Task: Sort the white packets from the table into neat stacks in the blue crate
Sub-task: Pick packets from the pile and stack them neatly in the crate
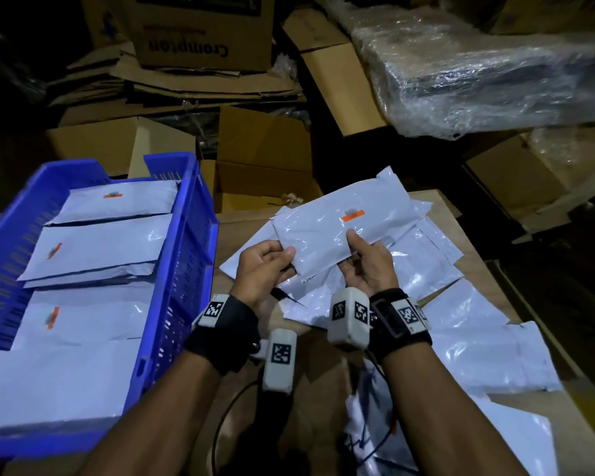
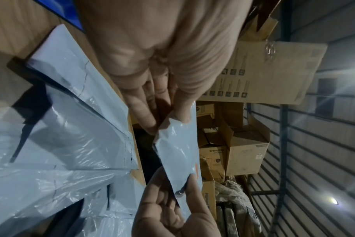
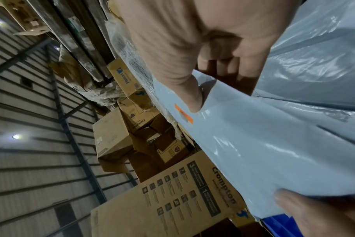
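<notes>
Both hands are holding one white packet (image 1: 337, 235) up off the table, centre of the head view: the left hand (image 1: 260, 269) is pinching its near-left corner, and the right hand (image 1: 366, 266) is gripping the near edge with the thumb on top, just below the orange sticker (image 1: 352, 216). So this looks like the pick-and-carry step. Under it, more loose packets (image 1: 461, 324) are lying fanned out over the table (image 1: 488, 269) on the right side. Over on the left, the blue crate (image 1: 193, 269) is already holding several overlapping stacks (image 1: 93, 249) (stickers mostly facing up). Next move is probably swinging it left over the crate wall and squaring it onto a stack.
</notes>
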Demonstrator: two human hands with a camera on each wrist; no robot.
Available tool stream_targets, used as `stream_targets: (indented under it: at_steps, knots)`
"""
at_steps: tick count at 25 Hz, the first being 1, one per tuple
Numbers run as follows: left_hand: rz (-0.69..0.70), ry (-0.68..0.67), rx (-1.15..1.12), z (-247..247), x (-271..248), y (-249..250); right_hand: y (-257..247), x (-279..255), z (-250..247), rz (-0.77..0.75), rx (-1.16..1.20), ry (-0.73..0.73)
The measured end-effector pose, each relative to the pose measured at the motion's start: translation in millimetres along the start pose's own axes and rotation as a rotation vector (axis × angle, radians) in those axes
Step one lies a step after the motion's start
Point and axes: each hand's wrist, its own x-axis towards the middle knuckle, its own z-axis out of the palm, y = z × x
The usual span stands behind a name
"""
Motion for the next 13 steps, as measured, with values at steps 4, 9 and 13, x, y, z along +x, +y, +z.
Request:
stream_targets:
  at_steps: [4,9,13]
  knots:
    - [0.072,0.097,0.186,-17,-5,5,-6,-12,-4,-0.066,-0.068,-0.004]
    - [0.246,0.034,0.458,-20,-4,56,-19,-34,-1,-0.090,-0.467,-0.196]
    - [0.252,-0.082,0.373,-13,-8,95,-11,-51,5,-0.106,-0.725,-0.387]
